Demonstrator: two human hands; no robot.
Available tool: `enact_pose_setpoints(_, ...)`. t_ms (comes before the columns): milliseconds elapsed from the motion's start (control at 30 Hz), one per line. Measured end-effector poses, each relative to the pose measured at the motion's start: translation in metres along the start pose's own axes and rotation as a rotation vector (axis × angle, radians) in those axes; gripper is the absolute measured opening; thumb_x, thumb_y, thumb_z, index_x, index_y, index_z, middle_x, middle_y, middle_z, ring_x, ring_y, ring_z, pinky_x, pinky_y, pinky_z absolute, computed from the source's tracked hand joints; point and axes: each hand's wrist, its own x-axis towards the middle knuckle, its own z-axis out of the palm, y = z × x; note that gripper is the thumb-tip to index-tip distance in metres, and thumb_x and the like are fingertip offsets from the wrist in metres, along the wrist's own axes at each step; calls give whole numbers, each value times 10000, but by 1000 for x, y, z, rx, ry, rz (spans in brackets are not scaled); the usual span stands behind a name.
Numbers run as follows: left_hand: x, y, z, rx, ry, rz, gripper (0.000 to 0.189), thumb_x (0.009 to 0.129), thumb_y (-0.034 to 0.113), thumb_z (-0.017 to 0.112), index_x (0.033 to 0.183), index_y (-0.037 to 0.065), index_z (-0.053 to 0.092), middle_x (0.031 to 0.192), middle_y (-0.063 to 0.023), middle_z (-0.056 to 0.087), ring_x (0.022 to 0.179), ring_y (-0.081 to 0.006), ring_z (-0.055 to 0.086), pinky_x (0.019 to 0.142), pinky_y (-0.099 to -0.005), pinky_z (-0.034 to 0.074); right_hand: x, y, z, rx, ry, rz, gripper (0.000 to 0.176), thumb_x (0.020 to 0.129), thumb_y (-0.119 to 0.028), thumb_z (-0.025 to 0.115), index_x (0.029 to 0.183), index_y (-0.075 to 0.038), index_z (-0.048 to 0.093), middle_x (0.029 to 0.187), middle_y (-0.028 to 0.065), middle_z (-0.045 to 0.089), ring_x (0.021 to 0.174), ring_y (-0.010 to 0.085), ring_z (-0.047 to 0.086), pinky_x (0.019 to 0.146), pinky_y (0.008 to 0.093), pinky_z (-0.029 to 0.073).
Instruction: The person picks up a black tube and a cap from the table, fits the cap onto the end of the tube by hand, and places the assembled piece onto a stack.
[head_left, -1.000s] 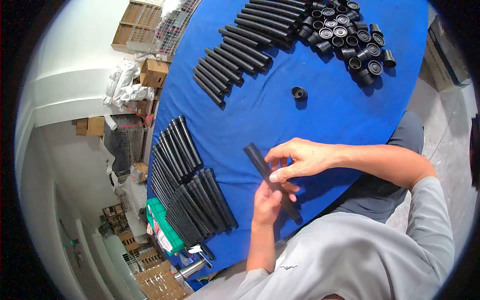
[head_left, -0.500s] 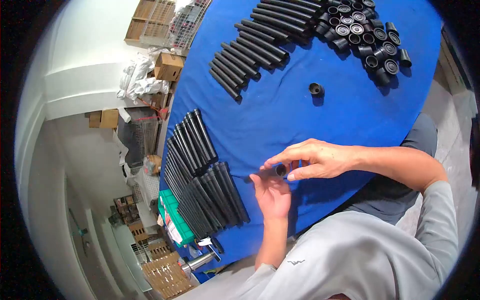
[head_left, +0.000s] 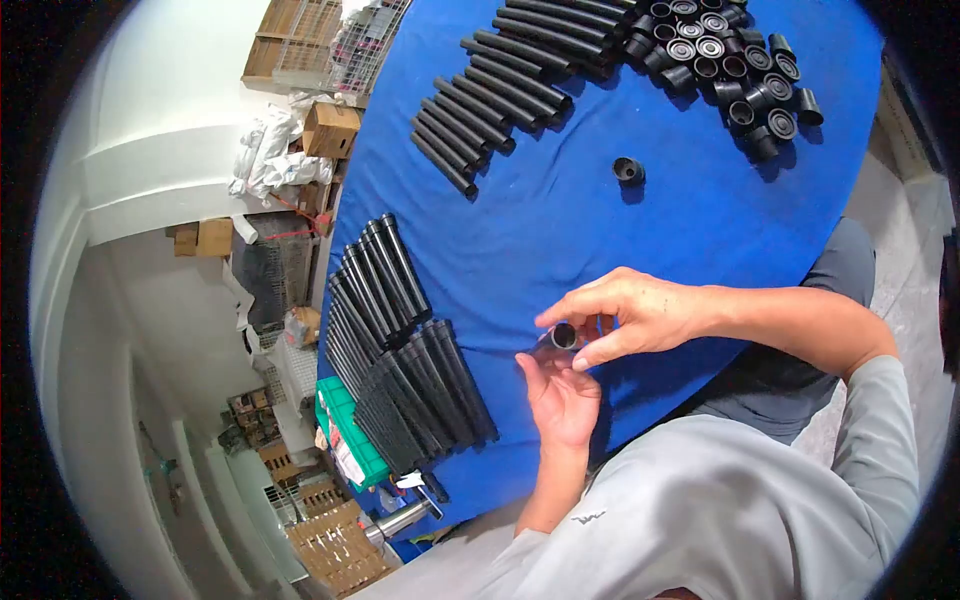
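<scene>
My right hand (head_left: 640,315), back up, curls its fingers and thumb round the open end of a short black tube (head_left: 564,336). Below it, my left hand (head_left: 565,405) has its palm up, with the thumb and curled fingers against the same tube. The tube's far part is smeared by motion between the hands. One loose black cap (head_left: 628,172) stands on the blue cloth (head_left: 520,240) beyond my hands. Long black tubes with collared ends (head_left: 405,350) lie in layered rows to the left of them.
Plain black tubes (head_left: 490,95) lie in a row at the top, beside a heap of black caps (head_left: 735,65). A green basket (head_left: 350,430) and a metal cylinder (head_left: 400,521) are at the lower left. Cardboard boxes (head_left: 330,130) stand beyond the table edge.
Both hands have shifted slightly right with the tube, and its open end now faces the camera more. The whole view has moved a little.
</scene>
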Motion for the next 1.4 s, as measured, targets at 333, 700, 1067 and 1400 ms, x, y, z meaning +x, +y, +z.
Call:
enact_pose_setpoints(333,90,-2,4,434,-217,202,299,932,150,720,1221,185,652,1370,-152,621,1264,-324,590,1073,-499,480,5,4,-26,-575,236,80,404,937,-241,691,1253,-21,567,1000,165,659,838,309,664,726,417,533)
enact_pose_setpoints(700,122,-8,-3,455,-247,242,267,959,181,685,1222,170,635,1349,-223,616,1234,-378,616,1084,-539,496,-5,15,-105,-1248,410,313,391,776,-223,800,1048,-24,601,1012,156,611,974,369,603,852,460,516)
enact_pose_setpoints(1067,123,-11,-1,385,-267,250,226,1001,216,629,1224,176,610,1298,-204,650,1229,-396,616,1073,-587,482,9,9,-61,-688,215,208,313,822,-138,724,1077,3,611,898,193,649,860,379,657,745,432,519)
enact_pose_setpoints(1400,124,-11,-4,410,-254,263,206,1002,180,627,1205,185,595,1270,-202,653,1184,-381,643,1045,-570,511,11,13,-46,-614,265,246,347,909,-197,717,1178,8,640,984,154,628,863,300,634,741,388,518)
